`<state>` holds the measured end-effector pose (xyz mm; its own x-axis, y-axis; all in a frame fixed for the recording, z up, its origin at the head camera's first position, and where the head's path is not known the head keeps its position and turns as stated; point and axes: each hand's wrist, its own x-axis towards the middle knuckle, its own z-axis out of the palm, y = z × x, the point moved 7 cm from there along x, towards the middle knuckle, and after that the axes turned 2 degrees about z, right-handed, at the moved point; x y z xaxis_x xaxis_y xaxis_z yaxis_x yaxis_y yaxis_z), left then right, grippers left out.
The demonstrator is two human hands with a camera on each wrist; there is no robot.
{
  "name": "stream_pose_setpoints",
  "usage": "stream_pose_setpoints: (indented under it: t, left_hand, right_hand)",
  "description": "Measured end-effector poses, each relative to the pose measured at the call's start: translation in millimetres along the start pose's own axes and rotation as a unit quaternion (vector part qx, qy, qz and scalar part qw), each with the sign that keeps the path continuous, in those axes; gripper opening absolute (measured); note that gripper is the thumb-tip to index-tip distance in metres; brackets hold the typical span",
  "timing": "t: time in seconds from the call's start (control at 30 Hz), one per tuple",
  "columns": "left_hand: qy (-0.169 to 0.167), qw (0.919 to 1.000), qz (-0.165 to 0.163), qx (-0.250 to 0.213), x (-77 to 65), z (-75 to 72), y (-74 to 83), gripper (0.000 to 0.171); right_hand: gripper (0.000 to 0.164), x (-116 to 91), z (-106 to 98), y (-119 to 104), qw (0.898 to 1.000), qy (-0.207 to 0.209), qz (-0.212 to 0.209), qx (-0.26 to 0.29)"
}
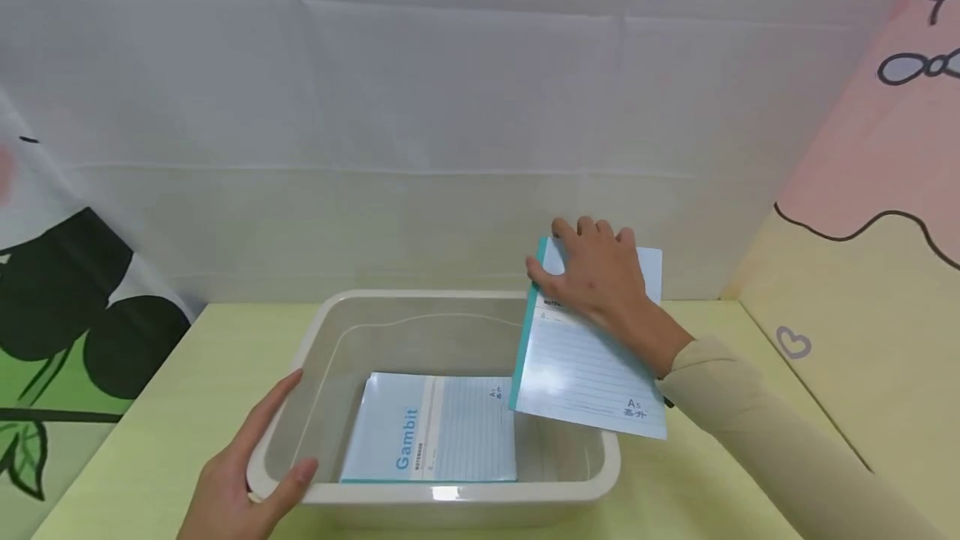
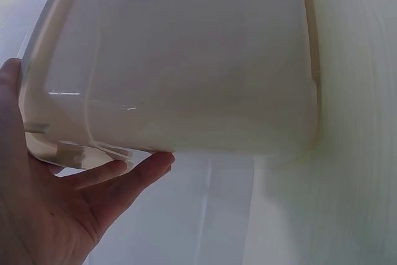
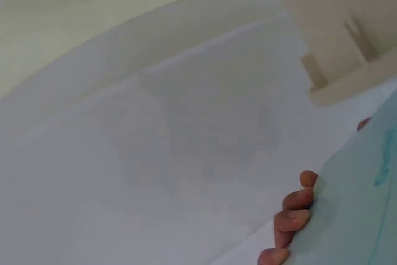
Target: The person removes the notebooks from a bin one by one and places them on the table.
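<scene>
A pale yellow-green bench (image 1: pixel 165 432) runs below a black, white and green printed panel (image 1: pixel 67 290) at left, a creased white sheet (image 1: pixel 420 107) behind, and a pink-and-cream panel (image 1: pixel 862 140) at right. The left hand (image 1: pixel 240 477) grips the left end of the tub, thumb at the near rim. The right hand (image 1: pixel 600 269), back upward, clasps a light-blue notebook (image 1: pixel 581 373) with fingers bent over its far edge. A "Gambit" notebook (image 1: pixel 472 432) lies flat inside the off-white tub (image 1: pixel 427 348); the clasped one is tilted above the tub's right end.
</scene>
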<state>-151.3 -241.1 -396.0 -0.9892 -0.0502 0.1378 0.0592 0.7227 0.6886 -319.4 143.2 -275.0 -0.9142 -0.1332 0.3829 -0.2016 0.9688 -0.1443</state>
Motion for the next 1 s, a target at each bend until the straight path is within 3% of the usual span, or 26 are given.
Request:
stream_pose_setpoints:
  t: [0.3, 0.47, 0.67, 0.83, 1.0]
  left_hand:
    - [0.029, 0.998, 0.044, -0.036, -4.6, 1.8, 14.9, 0.083]
    - [0.018, 0.9986, 0.032, -0.038, -3.8, 3.0, 16.3, 0.081]
    - [0.015, 0.9988, 0.025, -0.038, -4.3, 3.2, 16.3, 0.08]
    - [0.018, 0.9989, 0.023, -0.037, -4.5, 2.8, 14.7, 0.08]
    - [0.009, 0.9993, 0.011, -0.035, -3.4, 3.0, 12.2, 0.079]
  right_hand:
    - [0.047, -18.1, -1.6, 45.2, 0.997, 0.046, 0.025, 0.061]
    - [0.043, -29.3, -12.6, 75.5, 0.992, 0.066, 0.038, 0.101]
    - [0.038, -44.8, -13.7, 111.1, 0.987, 0.06, 0.046, 0.141]
    - [0.03, -55.2, -4.5, 135.5, 0.992, 0.06, 0.014, 0.113]
    - [0.031, -67.0, 23.7, 160.9, 0.997, 0.046, -0.031, 0.056]
